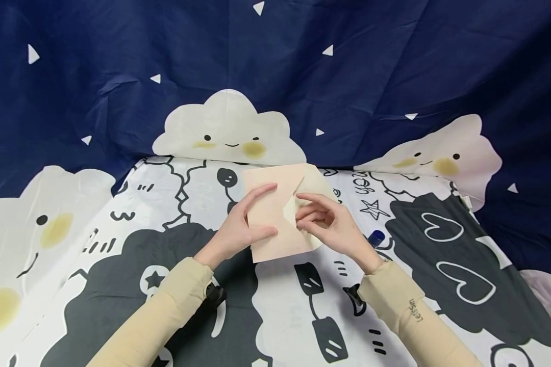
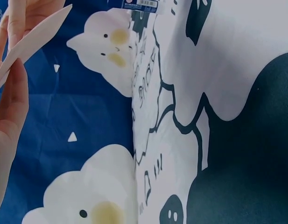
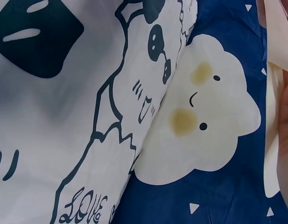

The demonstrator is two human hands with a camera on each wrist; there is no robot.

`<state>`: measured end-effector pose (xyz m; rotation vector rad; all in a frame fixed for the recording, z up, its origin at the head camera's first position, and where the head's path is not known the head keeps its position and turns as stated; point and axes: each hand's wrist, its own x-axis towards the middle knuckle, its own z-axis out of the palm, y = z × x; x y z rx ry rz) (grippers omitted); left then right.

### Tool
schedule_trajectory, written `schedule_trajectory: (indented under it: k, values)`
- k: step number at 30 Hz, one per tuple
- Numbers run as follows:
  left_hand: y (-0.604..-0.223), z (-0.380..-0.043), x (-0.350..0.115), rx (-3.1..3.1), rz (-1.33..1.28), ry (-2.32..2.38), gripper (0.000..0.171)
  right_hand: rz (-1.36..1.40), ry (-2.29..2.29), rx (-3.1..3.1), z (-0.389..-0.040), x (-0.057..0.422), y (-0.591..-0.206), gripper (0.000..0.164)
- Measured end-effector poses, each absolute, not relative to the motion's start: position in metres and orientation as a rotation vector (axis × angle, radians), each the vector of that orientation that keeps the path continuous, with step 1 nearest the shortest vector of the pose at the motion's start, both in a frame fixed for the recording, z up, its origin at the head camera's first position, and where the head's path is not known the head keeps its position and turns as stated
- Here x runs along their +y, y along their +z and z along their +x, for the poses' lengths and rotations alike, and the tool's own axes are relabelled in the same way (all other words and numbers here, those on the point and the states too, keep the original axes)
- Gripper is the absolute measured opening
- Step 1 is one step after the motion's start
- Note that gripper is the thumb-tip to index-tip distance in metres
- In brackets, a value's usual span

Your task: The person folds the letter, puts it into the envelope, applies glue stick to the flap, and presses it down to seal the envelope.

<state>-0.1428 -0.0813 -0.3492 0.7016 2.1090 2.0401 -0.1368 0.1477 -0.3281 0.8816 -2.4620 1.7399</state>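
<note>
A pale pink paper envelope (image 1: 275,219) with a cream inner side is raised in front of me, its pointed flap (image 1: 319,178) spread out to the right. My left hand (image 1: 239,227) grips its left part, the fingers and thumb lying over the pink face. At the flap side, my right hand (image 1: 326,221) has curled fingers and thumb pinching at the opening's edge. In the left wrist view the envelope (image 2: 34,42) shows nearly edge-on between the hands. A strip of the cream paper (image 3: 271,140) runs beside the hand in the right wrist view. Its inside is hidden.
Behind the right wrist lies a blue-capped thing (image 1: 375,238), mostly covered by the arm. A blue label with a barcode (image 2: 140,4) shows at the left wrist view's top edge. The patterned cloth (image 1: 284,306) covers the surface, with a dark blue curtain (image 1: 275,61) behind.
</note>
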Motion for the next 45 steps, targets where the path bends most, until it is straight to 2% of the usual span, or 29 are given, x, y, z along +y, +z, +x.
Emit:
schedule_trajectory:
  k: [9,45]
  values:
    - [-0.3508,-0.1432,-0.0812,2.110,0.723,2.043,0.083,0.880,1.665,-2.470,-0.1378,0.1467,-0.3302,0.048]
    - [-0.3520,-0.1437,-0.0805,2.181,0.712,2.008,0.082,0.850,1.643,-2.476,-0.1393,0.1386,-0.3330,0.044]
